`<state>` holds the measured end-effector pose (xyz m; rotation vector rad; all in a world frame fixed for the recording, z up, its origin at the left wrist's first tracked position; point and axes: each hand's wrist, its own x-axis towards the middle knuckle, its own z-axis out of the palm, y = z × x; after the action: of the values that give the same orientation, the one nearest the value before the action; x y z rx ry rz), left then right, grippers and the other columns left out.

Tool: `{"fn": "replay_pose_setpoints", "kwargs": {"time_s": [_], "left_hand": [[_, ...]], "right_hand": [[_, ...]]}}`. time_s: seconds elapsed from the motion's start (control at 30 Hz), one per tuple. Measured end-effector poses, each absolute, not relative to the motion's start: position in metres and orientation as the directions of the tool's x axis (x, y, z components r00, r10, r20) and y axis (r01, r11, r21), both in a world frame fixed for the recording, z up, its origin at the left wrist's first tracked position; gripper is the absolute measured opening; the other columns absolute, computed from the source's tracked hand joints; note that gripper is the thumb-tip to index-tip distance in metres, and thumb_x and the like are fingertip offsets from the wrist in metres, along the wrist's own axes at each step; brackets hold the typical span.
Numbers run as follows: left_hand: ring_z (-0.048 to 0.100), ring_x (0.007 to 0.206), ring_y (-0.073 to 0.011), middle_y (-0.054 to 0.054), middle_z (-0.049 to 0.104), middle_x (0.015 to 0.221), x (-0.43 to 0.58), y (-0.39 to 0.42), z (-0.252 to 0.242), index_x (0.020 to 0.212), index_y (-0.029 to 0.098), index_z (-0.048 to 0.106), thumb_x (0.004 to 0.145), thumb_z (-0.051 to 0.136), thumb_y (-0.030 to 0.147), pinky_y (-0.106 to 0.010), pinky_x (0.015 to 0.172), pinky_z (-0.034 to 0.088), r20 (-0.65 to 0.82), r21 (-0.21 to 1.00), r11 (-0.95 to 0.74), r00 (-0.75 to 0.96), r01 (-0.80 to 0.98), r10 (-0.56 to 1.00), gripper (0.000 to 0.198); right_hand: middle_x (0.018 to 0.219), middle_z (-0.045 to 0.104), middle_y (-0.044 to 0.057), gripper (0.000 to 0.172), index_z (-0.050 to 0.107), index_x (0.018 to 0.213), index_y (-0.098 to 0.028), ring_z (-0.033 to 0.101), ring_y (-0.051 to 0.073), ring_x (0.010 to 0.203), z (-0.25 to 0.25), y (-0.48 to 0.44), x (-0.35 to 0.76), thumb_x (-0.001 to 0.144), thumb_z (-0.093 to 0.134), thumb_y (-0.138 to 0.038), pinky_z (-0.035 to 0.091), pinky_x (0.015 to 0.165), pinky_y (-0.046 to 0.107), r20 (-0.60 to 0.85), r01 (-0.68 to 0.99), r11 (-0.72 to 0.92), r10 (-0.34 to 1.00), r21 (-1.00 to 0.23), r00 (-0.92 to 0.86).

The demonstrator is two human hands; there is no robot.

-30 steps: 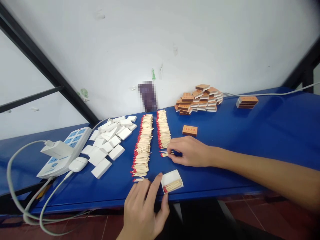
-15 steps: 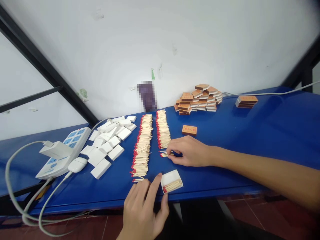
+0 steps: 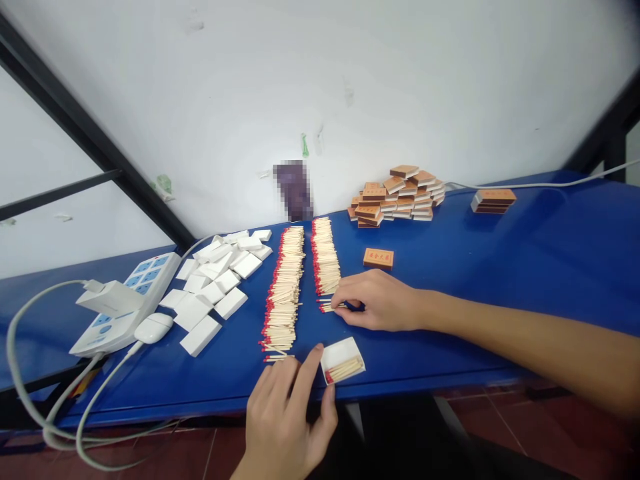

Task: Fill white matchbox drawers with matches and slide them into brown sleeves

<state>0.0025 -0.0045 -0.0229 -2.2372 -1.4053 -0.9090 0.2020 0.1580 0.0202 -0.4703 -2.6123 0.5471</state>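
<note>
A small white matchbox tray (image 3: 343, 352) lies near the table's front edge, with red-headed matches along its lower side. My left hand (image 3: 289, 407) steadies this tray by its left end, the index fingertip at the upper corner and the thumb at the lower one. Beyond it, my right hand (image 3: 376, 300) pinches the plain ends of a few loose matches (image 3: 325, 305) at the near end of the right match row (image 3: 327, 257). To the left runs a longer match row (image 3: 283, 287), its red heads facing left.
White empty-looking trays (image 3: 217, 267) are heaped on the left, beside a power strip (image 3: 145, 280) with a charger and cables. Orange matchboxes (image 3: 400, 197) are piled at the back wall. One matchbox (image 3: 379, 259) lies alone; a small stack (image 3: 494, 200) stands far right.
The view has shifted very slightly. Both hands, the tray and the matches keep practically the same places.
</note>
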Motion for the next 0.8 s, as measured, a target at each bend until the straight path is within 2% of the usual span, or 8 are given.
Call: {"fn": "replay_pose_setpoints", "kwargs": {"time_s": [0.23,0.4,0.53,0.8], "left_hand": [[0.057,0.075,-0.0201,-0.009,0.063,0.089,0.0033,-0.0045,-0.0244,0.125,0.009,0.061,0.094,0.060,0.018,-0.032,0.068,0.047,0.689,0.048,-0.458,0.303,0.888,0.658,0.033],[0.057,0.076,-0.0202,-0.010,0.063,0.090,0.0029,-0.0051,-0.0249,0.126,0.009,0.060,0.093,0.060,0.017,-0.032,0.069,0.046,0.687,0.051,-0.458,0.302,0.888,0.661,0.033],[0.056,0.076,-0.0202,-0.009,0.062,0.090,0.0030,-0.0053,-0.0247,0.126,0.009,0.060,0.094,0.059,0.017,-0.032,0.069,0.046,0.681,0.053,-0.457,0.303,0.888,0.667,0.033],[0.057,0.076,-0.0202,-0.009,0.063,0.090,0.0031,-0.0047,-0.0245,0.127,0.011,0.060,0.094,0.059,0.017,-0.032,0.069,0.046,0.687,0.051,-0.455,0.299,0.889,0.662,0.033]], "right_hand": [[0.075,0.065,0.000,0.017,0.075,0.089,-0.016,0.055,0.011,0.064,0.0199,0.1585,0.2026,0.088,0.059,-0.012,0.034,0.060,0.023,0.344,0.233,0.877,0.391,-0.419,-0.854],[0.069,0.060,-0.001,0.016,0.075,0.083,-0.017,0.052,0.010,0.060,0.0195,0.1586,0.2026,0.087,0.061,-0.012,0.030,0.057,0.023,0.360,0.225,0.897,0.367,-0.380,-0.858],[0.071,0.061,-0.001,0.016,0.073,0.077,-0.016,0.052,0.009,0.061,0.0193,0.1580,0.2030,0.087,0.060,-0.011,0.031,0.057,0.023,0.360,0.217,0.896,0.364,-0.387,-0.859],[0.069,0.062,-0.002,0.010,0.073,0.082,-0.016,0.052,0.009,0.060,0.0173,0.1592,0.2028,0.085,0.064,-0.012,0.032,0.058,0.023,0.382,0.217,0.890,0.377,-0.400,-0.844]]}}
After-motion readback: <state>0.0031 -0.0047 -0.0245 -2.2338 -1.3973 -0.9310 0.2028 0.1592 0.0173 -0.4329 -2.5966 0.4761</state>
